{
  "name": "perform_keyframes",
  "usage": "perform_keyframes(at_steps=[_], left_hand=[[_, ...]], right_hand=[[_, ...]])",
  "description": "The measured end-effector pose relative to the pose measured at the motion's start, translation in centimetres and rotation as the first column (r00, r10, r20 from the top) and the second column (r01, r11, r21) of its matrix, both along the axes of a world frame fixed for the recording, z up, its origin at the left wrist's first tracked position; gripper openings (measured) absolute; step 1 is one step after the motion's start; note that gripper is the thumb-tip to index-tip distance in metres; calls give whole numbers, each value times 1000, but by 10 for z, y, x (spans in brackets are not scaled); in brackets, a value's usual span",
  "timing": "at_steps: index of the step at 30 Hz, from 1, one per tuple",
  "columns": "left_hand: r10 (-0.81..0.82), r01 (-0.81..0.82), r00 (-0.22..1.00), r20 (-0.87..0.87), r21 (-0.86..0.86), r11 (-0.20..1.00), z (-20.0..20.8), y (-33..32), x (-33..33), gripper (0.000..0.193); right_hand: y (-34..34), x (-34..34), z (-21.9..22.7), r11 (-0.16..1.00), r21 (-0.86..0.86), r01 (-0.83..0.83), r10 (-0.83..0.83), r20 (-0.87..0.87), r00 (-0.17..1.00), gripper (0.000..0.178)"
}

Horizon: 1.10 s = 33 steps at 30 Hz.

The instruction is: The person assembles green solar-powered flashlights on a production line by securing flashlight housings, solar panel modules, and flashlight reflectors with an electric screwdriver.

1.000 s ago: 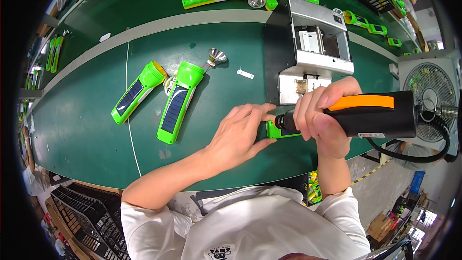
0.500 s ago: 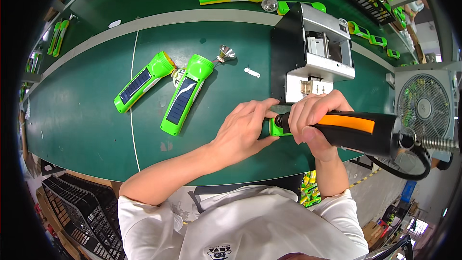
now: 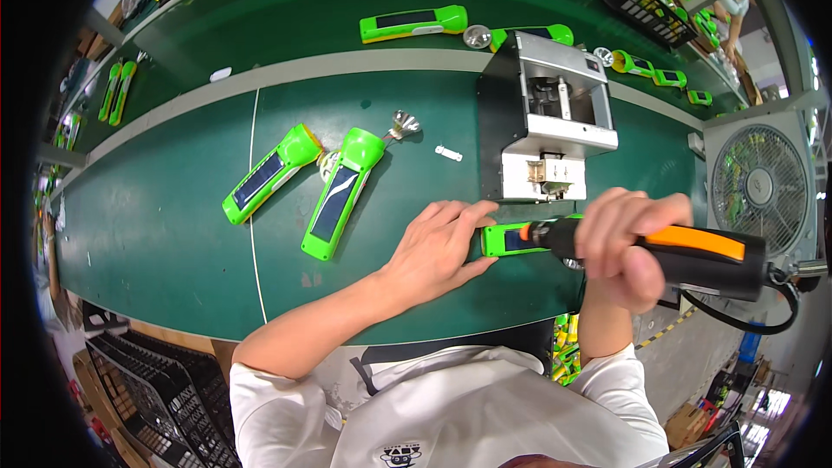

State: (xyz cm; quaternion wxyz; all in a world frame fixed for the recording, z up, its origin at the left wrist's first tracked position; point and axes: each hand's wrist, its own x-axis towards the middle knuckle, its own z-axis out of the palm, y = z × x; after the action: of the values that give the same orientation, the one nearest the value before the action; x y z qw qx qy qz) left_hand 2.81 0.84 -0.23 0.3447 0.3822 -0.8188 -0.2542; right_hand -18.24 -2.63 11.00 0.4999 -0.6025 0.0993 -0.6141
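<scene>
A black electric screwdriver with an orange stripe (image 3: 711,243) lies across my right hand (image 3: 628,243), whose fingers are wrapped round its body. Its tip points left, over a green solar flashlight (image 3: 511,241) on the bench; whether tip and casing touch I cannot tell. My left hand (image 3: 438,247) rests beside that flashlight, thumb and forefinger gripping its left end. The screwdriver and right hand cover the flashlight's other end. Farther left lie two more green flashlights (image 3: 342,195) (image 3: 271,175), one with its reflector (image 3: 404,125) hanging out on wires.
A black and silver bench machine (image 3: 555,113) stands just beyond my hands. A small white part (image 3: 449,152) lies left of it. More flashlights (image 3: 414,24) line the raised back ledge. To the right is a fan (image 3: 758,186); black crates (image 3: 160,381) stand lower left.
My right hand has drawn the screwdriver rightward, uncovering more of the flashlight and its dark panel. My left hand keeps its place at the flashlight's end. The whole view has shifted slightly.
</scene>
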Motion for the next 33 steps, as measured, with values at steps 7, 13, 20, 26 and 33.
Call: perform_keyframes(at_steps=[7, 13, 20, 26, 33], left_hand=[[16, -9, 998, 66, -106, 994, 4, -7, 11, 66], [-48, 49, 999, 6, -80, 996, 9, -10, 12, 65], [-22, 32, 995, 101, -93, 995, 9, -12, 14, 56], [18, -5, 993, 117, -108, 994, 3, -12, 17, 49], [29, -18, 993, 114, -100, 995, 4, -8, 14, 46]], right_hand=[[-10, -34, 6, 957, -61, 282, -284, -9, 959, 25], [-18, -32, 1, 955, -106, 278, -283, -43, 958, 26], [-37, -23, 3, 988, 65, 143, -140, -53, 989, 28], [-64, -25, 15, 943, 327, 57, -19, -116, 993, 25], [-4, -1, -2, 990, 138, -34, 37, -19, 999, 25]])
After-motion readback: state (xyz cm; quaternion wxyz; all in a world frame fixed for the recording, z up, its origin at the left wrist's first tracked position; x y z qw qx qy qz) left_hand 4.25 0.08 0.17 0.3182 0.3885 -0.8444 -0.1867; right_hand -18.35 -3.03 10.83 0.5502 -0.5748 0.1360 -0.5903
